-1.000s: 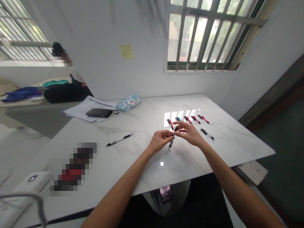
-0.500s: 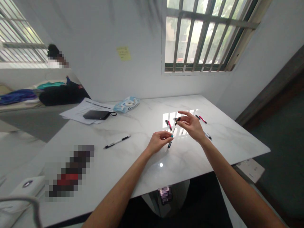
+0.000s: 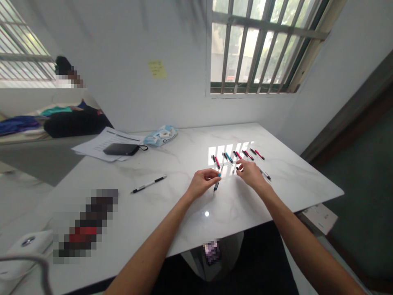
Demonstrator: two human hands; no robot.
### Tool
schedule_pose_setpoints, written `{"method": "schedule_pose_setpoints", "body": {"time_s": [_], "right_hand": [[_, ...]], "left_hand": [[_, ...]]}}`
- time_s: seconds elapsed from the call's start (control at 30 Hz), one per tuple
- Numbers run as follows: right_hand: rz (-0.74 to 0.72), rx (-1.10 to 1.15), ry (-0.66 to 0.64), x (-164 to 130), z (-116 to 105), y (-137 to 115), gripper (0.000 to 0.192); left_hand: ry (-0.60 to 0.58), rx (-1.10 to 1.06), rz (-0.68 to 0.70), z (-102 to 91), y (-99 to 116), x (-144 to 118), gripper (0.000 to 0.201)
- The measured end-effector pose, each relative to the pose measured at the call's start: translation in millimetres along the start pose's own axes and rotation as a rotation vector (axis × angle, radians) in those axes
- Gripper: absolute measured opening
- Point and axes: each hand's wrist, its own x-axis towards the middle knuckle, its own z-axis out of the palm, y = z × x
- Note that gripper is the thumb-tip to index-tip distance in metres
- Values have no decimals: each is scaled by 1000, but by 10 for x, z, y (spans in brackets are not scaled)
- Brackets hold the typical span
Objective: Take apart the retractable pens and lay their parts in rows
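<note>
Nearest the camera, both bare forearms are reaching forward over the white marble table (image 3: 172, 229). The left hand (image 3: 201, 184) is curling in a pinching grip around a teal pen (image 3: 216, 183), thumb and fingertips closing on its upper end while the lower tip is pointing down toward the table, just above or touching it; I cannot tell which. To handle it well, the left hand should be keeping the barrel steady and pinched close to the end, so the other hand can be working at it without the pen twisting.

The right hand (image 3: 250, 174) is lying low over the table just beside the left, palm down, fingers loosely spread; its grip looks released and empty, though the fingertips may be touching a small dark piece I cannot make out. The wrist is staying flat, the elbow drawn back to the table edge.

Just beyond the hands, a row of red and teal pens (image 3: 238, 155) is lying side by side in the window's reflection. Off to the left, a black-and-white pen (image 3: 149, 184) is lying alone, and farther back a black pouch (image 3: 119, 149) is resting on papers (image 3: 95, 145).
</note>
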Motion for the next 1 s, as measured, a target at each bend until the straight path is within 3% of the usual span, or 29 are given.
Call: {"method": "schedule_pose_setpoints", "body": {"time_s": [0.2, 0.4, 0.53, 0.67, 0.77, 0.9, 1.0], "right_hand": [[9, -96, -55, 23, 180, -41, 37], [-12, -39, -43, 5, 159, -16, 32], [-113, 276, 20, -119, 83, -127, 21], [-236, 662, -85, -295, 135, -324, 27], [-199, 813, -32, -368, 214, -427, 28], [-74, 1056, 135, -370, 211, -452, 28], [-34, 1065, 219, -372, 195, -428, 29]], "left_hand": [[-2, 21, -2, 3, -1, -19, 30], [-7, -29, -21, 33, -18, -11, 28], [-4, -98, -52, 93, -8, -22, 33], [-18, -114, -34, 114, 15, -44, 36], [-25, -82, -24, 101, 32, -58, 34], [-19, 8, -9, 75, 24, -42, 24], [72, 16, 7, 46, 4, -5, 19]]}}
